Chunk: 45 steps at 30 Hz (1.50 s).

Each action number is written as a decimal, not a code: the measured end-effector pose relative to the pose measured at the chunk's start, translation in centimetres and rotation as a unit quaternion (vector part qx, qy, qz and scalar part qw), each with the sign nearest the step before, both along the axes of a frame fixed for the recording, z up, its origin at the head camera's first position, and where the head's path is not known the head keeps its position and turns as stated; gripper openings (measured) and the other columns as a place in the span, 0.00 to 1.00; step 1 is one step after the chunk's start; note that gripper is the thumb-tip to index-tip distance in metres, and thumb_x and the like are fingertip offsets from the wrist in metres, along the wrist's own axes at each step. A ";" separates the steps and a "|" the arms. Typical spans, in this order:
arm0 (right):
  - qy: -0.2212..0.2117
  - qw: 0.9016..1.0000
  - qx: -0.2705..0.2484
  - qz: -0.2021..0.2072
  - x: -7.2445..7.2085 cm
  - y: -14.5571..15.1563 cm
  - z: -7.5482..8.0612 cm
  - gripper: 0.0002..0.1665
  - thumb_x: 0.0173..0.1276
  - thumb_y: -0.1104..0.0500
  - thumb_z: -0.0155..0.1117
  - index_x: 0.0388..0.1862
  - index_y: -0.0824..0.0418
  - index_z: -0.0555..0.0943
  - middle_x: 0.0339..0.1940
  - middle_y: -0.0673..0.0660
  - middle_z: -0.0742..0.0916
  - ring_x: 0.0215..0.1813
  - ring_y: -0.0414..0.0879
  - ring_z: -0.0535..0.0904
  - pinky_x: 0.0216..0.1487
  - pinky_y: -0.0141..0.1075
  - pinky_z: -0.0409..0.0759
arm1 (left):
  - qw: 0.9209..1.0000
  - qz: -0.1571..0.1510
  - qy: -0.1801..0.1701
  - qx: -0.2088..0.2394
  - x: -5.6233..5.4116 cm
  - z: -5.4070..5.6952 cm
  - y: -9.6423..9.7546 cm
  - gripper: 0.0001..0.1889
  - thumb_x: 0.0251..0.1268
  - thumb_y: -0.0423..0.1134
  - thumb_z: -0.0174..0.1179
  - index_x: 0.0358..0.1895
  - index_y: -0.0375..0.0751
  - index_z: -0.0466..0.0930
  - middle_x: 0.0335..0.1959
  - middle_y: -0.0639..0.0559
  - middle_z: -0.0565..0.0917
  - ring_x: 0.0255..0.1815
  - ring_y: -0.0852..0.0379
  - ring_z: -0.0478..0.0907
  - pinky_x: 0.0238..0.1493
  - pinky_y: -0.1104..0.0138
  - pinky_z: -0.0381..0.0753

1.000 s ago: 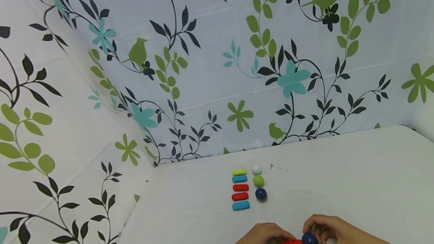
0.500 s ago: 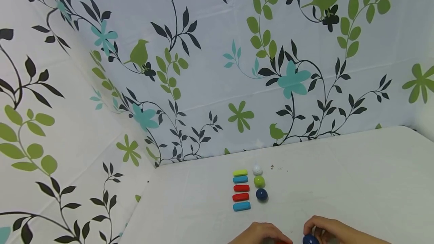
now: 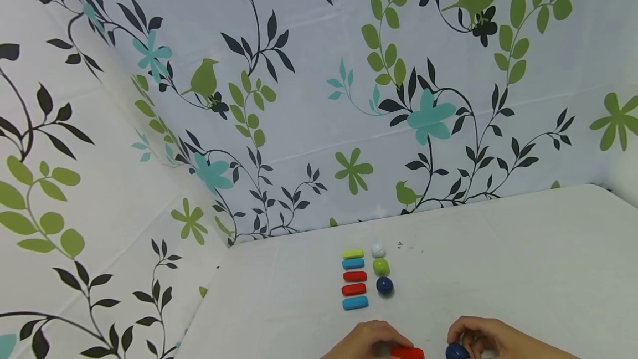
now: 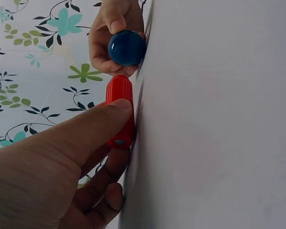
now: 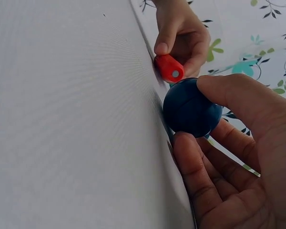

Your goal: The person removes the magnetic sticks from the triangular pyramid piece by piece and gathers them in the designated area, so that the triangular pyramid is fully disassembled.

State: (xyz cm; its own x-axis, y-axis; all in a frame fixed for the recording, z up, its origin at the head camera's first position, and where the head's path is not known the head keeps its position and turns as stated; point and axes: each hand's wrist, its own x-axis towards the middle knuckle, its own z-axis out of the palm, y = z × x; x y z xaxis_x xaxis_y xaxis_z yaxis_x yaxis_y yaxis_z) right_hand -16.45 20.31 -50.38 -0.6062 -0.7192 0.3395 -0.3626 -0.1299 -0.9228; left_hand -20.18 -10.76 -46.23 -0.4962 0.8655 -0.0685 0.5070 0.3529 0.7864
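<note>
At the bottom edge of the head view, my left hand (image 3: 366,338) pinches a red plastic rod (image 3: 408,353). A small round metal disc shows in the rod's end, and its side is ribbed in the left wrist view, where the thumb lies along the rod (image 4: 118,90). To the right, my right hand (image 3: 485,334) grips a glossy dark blue ball (image 3: 457,351) between thumb and fingers. The right wrist view shows this ball (image 5: 191,109) close to the tabletop. A small gap separates rod and ball in the head view.
Farther back on the white table (image 3: 279,292) lies a column of short rods, including a lime one (image 3: 353,254), a red one (image 3: 354,289) and a blue one (image 3: 355,303). Beside them sit a white ball (image 3: 378,249), a green ball (image 3: 381,266) and another dark blue ball (image 3: 385,286). Patterned cloth (image 3: 299,98) hangs behind.
My left hand has moved left with the red rod, away from the blue ball that it was up against one second ago. My right hand stays nearly in place with the ball.
</note>
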 end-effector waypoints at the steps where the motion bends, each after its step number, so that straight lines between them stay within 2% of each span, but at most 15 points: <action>1: -0.010 1.000 0.000 0.002 0.0 0.0 0.1 0.18 0.63 0.75 0.55 0.52 0.69 0.75 0.36 0.50 0.82 0.37 0.41 0.78 0.34 0.34 0.78 | 1.000 0.008 -0.001 -0.001 0.0 0.0 -0.2 0.18 0.70 0.37 0.59 0.60 0.40 0.79 0.50 0.55 0.83 0.45 0.75 0.72 0.53 0.77 0.74; 5: -0.044 0.999 -0.001 0.009 0.1 0.0 0.2 0.17 0.64 0.75 0.53 0.53 0.70 0.74 0.38 0.46 0.82 0.39 0.40 0.78 0.35 0.35 0.78 | 0.999 0.044 0.004 -0.005 -0.1 0.0 -1.2 0.17 0.70 0.39 0.59 0.59 0.42 0.80 0.48 0.58 0.84 0.44 0.74 0.73 0.51 0.77 0.75; 8: -0.050 0.999 -0.001 0.010 0.1 0.0 0.2 0.17 0.65 0.75 0.52 0.53 0.71 0.74 0.39 0.47 0.82 0.39 0.40 0.78 0.35 0.35 0.78 | 0.997 0.077 -0.001 -0.007 -0.2 -0.1 -1.9 0.16 0.68 0.38 0.61 0.58 0.43 0.81 0.46 0.60 0.83 0.43 0.73 0.73 0.50 0.77 0.75; 11: -0.056 0.998 0.002 0.010 0.1 0.0 0.3 0.17 0.65 0.75 0.52 0.53 0.71 0.74 0.39 0.46 0.82 0.39 0.39 0.78 0.35 0.35 0.77 | 0.992 0.121 -0.023 -0.013 -0.4 0.1 -2.4 0.15 0.66 0.39 0.63 0.55 0.48 0.83 0.44 0.65 0.82 0.42 0.72 0.72 0.48 0.77 0.75; 16: -0.058 0.998 -0.007 0.019 0.2 0.1 0.4 0.19 0.64 0.76 0.51 0.54 0.72 0.74 0.40 0.48 0.82 0.39 0.40 0.77 0.35 0.38 0.76 | 0.985 0.170 -0.016 -0.026 -0.8 0.4 -3.3 0.14 0.64 0.40 0.65 0.52 0.53 0.84 0.41 0.69 0.80 0.41 0.70 0.71 0.45 0.76 0.74; 24: -0.058 0.998 -0.013 0.020 0.1 0.1 0.3 0.19 0.64 0.76 0.52 0.54 0.72 0.74 0.39 0.48 0.82 0.39 0.41 0.78 0.35 0.38 0.77 | 0.982 0.178 0.059 -0.005 -1.7 0.3 -4.8 0.13 0.64 0.40 0.64 0.51 0.52 0.83 0.43 0.68 0.80 0.42 0.70 0.70 0.47 0.74 0.75; 30: -0.020 1.000 -0.013 0.016 0.0 0.1 0.2 0.20 0.62 0.78 0.52 0.54 0.71 0.74 0.37 0.54 0.82 0.38 0.44 0.78 0.34 0.38 0.77 | 0.980 0.177 0.091 0.003 -2.0 -0.2 -5.5 0.14 0.63 0.40 0.64 0.51 0.51 0.83 0.45 0.66 0.80 0.43 0.70 0.70 0.50 0.73 0.75; 33: -0.018 1.000 -0.011 0.015 0.0 0.0 0.3 0.20 0.62 0.79 0.53 0.54 0.71 0.74 0.36 0.55 0.82 0.37 0.44 0.78 0.33 0.39 0.77 | 0.980 0.174 0.095 0.009 -2.1 -0.3 -5.7 0.14 0.63 0.40 0.64 0.51 0.50 0.83 0.45 0.65 0.81 0.43 0.70 0.70 0.49 0.73 0.75; 37: -0.059 0.998 0.003 0.004 0.2 -0.1 0.7 0.17 0.67 0.76 0.51 0.54 0.71 0.74 0.37 0.48 0.82 0.37 0.41 0.78 0.35 0.36 0.77 | 0.980 0.174 0.094 0.012 -2.2 -0.3 -6.1 0.14 0.62 0.39 0.64 0.52 0.49 0.83 0.44 0.64 0.81 0.42 0.70 0.70 0.49 0.73 0.75; 39: -0.063 0.998 0.007 -0.004 0.1 -0.2 0.7 0.15 0.69 0.75 0.51 0.54 0.72 0.74 0.39 0.47 0.82 0.37 0.40 0.79 0.36 0.34 0.78 | 0.980 0.180 0.088 0.014 -2.3 -0.2 -6.3 0.15 0.61 0.38 0.65 0.52 0.49 0.83 0.43 0.63 0.81 0.42 0.70 0.71 0.47 0.73 0.75; 41: -0.046 0.999 0.009 -0.013 -0.1 -0.5 0.7 0.14 0.70 0.74 0.52 0.53 0.72 0.74 0.38 0.50 0.82 0.36 0.40 0.79 0.35 0.33 0.79 | 0.979 0.187 0.079 0.012 -2.3 -0.1 -6.5 0.15 0.61 0.38 0.65 0.52 0.49 0.83 0.43 0.63 0.81 0.42 0.69 0.71 0.47 0.73 0.75; 45: -0.085 0.994 0.030 -0.054 -0.5 -1.4 1.2 0.14 0.71 0.69 0.56 0.53 0.73 0.74 0.38 0.55 0.81 0.33 0.40 0.78 0.33 0.29 0.78 | 0.978 0.196 0.069 0.017 -2.4 0.0 -6.8 0.15 0.60 0.37 0.65 0.51 0.49 0.83 0.43 0.63 0.81 0.42 0.68 0.71 0.46 0.73 0.75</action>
